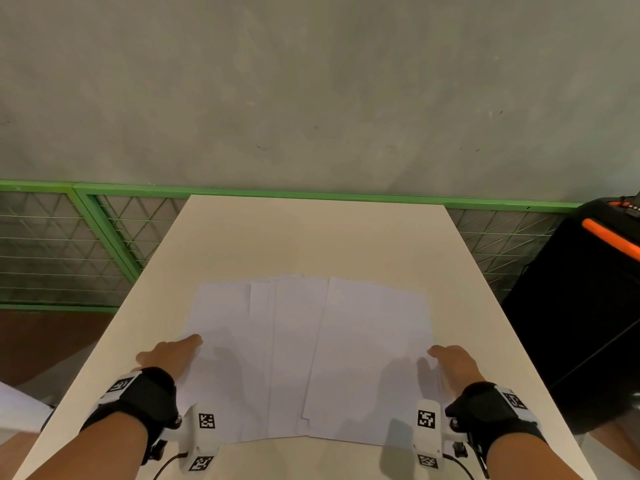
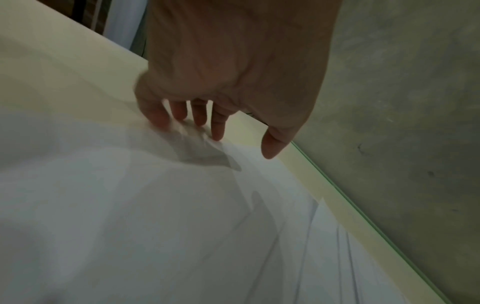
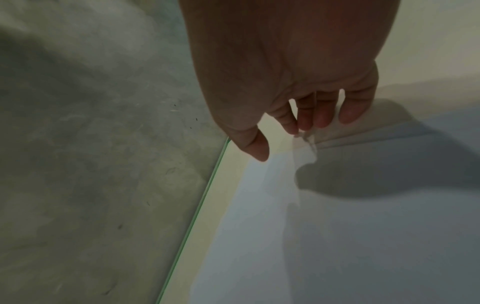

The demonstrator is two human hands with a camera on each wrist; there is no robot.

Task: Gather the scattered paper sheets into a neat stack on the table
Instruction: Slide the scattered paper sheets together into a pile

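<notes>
This looks like a bare industrial or lab-type test space rather than a home. A plain cream rectangular table (image 1: pixel 311 233) stands on a rough grey concrete floor (image 1: pixel 311 91). Along the table's far edge and to the left runs a low green metal-framed wire-mesh barrier (image 1: pixel 104 233). At the right stands a large black case with an orange handle (image 1: pixel 588 289).
</notes>
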